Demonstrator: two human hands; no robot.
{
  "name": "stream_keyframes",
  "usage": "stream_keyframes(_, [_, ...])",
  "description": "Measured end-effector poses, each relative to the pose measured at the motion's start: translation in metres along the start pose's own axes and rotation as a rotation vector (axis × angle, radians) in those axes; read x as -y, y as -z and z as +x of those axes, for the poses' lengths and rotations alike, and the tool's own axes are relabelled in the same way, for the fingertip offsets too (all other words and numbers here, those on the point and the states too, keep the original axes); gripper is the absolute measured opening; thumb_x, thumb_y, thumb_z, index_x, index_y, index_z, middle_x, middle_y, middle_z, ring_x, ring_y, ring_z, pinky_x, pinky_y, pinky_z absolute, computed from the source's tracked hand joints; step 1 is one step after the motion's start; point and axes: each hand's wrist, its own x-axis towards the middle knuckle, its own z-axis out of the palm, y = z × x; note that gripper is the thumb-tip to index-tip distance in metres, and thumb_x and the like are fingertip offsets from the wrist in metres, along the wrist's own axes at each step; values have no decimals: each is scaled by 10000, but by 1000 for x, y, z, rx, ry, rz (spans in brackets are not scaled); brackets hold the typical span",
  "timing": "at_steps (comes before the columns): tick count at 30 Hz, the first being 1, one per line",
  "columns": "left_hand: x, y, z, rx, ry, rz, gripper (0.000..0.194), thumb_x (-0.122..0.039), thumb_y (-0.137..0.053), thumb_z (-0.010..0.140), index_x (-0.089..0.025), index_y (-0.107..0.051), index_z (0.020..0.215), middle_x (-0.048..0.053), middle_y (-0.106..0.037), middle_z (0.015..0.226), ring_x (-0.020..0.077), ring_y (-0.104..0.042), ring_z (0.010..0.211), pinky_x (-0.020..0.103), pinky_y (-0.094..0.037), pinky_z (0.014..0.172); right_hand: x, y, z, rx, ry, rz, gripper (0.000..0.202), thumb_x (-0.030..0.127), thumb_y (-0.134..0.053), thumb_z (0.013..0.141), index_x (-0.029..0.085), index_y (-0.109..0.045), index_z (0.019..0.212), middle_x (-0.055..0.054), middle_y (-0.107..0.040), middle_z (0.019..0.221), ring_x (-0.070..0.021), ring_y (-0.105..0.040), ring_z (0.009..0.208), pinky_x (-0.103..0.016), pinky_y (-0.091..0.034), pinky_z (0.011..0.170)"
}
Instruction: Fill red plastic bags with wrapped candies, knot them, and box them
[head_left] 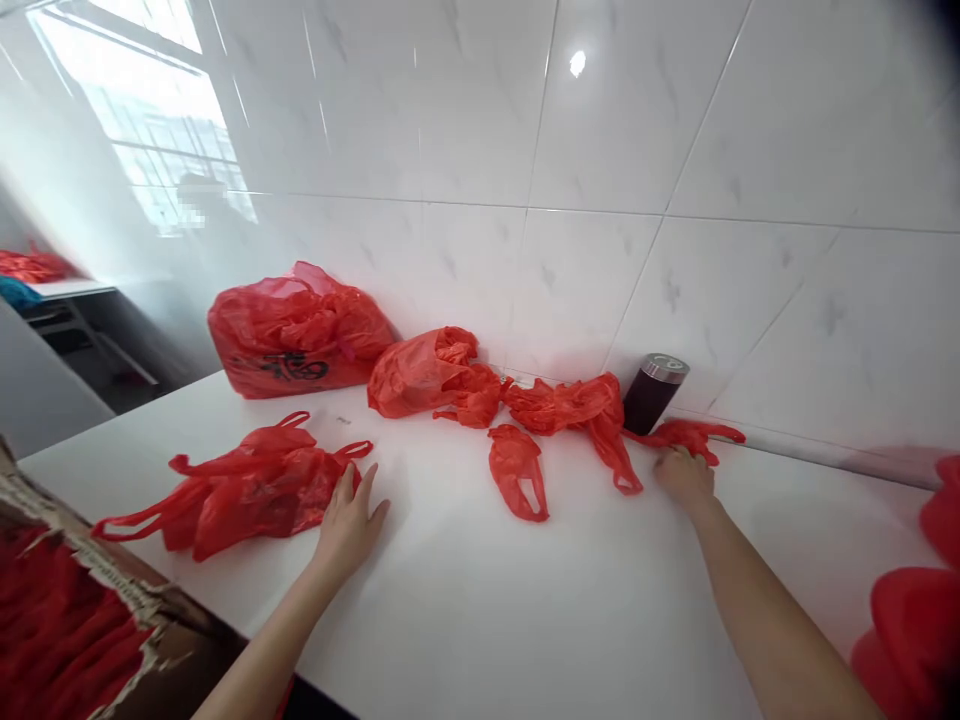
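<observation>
My left hand (351, 522) rests at the right edge of a flat, crumpled red plastic bag (255, 490), its fingers spread and touching the film. That bag lies on the white tabletop (585, 610) with its loop handles splayed out. Over on the right, my right hand (686, 475) is closed on another red plastic bag (686, 436) near the wall; its fingertips are partly hidden. Just behind and left of it, a dark tumbler (652, 392) with a silvery lid stands against the wall. A small red bag (519, 472) lies between my two hands.
Along the tiled wall sit a large full red bag (300, 335) with black print, a rounded red bundle (435, 375) and a knotted red bag (566, 403). A torn cardboard box (176, 625) with red contents stands at lower left. Red rounded objects (919, 625) edge the right side.
</observation>
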Motion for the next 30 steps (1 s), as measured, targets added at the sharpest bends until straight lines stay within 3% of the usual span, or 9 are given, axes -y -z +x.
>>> stream_keyframes(4, [-37, 10, -5, -11, -89, -124, 533, -399, -391, 937, -226, -390, 1441, 174, -234, 1574, 389, -258, 1420, 633, -269, 1067, 14, 26, -31, -179, -33, 110, 337, 252, -435, 850, 134, -662, 1070, -196, -572, 1258, -370, -480, 1188, -518, -387, 962])
stream_keyframes(8, [-93, 30, -39, 142, -398, -579, 481, -441, -447, 932, -342, -389, 1400, 94, -338, 1527, 287, -458, 1293, 484, -442, 981, 45, 72, -98, -272, 48, 341, 257, 344, -407, 906, 211, -556, 1067, -85, -636, 1083, -203, -602, 949, -324, -493, 832])
stream_keyframes(11, [-132, 41, -67, 328, -521, -826, 574, -435, -531, 905, -354, -325, 1435, 75, -343, 1524, 259, -393, 1345, 449, -410, 1032, 81, 98, -172, -85, 188, 1032, 158, 340, -582, 842, 232, -535, 947, -15, -615, 851, -159, -583, 750, -285, -500, 704])
stream_keyframes(14, [-152, 43, -87, 515, -553, -1071, 614, -418, -615, 860, -291, -385, 1415, 104, -445, 1454, 268, -445, 1299, 448, -401, 1042, 112, 104, -238, 147, 194, 1292, 124, 275, -610, 830, 241, -565, 941, 2, -614, 839, -135, -560, 705, -248, -477, 643])
stream_keyframes(18, [-131, 40, -91, 689, -393, -1278, 290, -431, -578, 870, -162, -656, 947, 71, -682, 933, 197, -630, 864, 385, -515, 865, 118, 96, -285, 217, 76, 1383, 196, 209, -587, 818, 254, -613, 1007, -1, -628, 938, -144, -583, 807, -250, -475, 707])
stream_keyframes(21, [-98, 39, -81, 497, -230, -1292, 295, -455, -601, 846, -162, -639, 854, 38, -640, 843, 186, -613, 835, 369, -541, 821, 108, 93, -301, 78, 15, 1416, 239, 166, -584, 796, 263, -614, 1013, 9, -618, 951, -141, -579, 848, -239, -461, 733])
stream_keyframes(23, [-83, 42, -76, 359, -231, -1268, 295, -462, -579, 862, -175, -631, 900, 44, -620, 909, 202, -607, 906, 385, -548, 828, 105, 94, -308, 29, 38, 1413, 290, 152, -590, 793, 278, -602, 1053, 23, -603, 892, -127, -567, 807, -229, -454, 724])
stream_keyframes(27, [-81, 54, -83, 171, -582, -1121, 230, -385, -523, 915, -225, -601, 1061, 91, -522, 1296, 243, -471, 1254, 462, -405, 1050, 114, 94, -318, 65, 152, 1374, 328, 177, -604, 808, 294, -592, 1114, 36, -574, 798, -112, -530, 691, -222, -444, 646])
stream_keyframes(30, [-88, 55, -97, 328, -882, -831, 207, -362, -539, 906, -247, -664, 1024, 78, -338, 1519, 300, -267, 1416, 513, -274, 1128, 119, 90, -322, 94, 216, 1341, 173, 175, -614, 809, 260, -648, 956, 26, -587, 795, -110, -528, 663, -222, -432, 599])
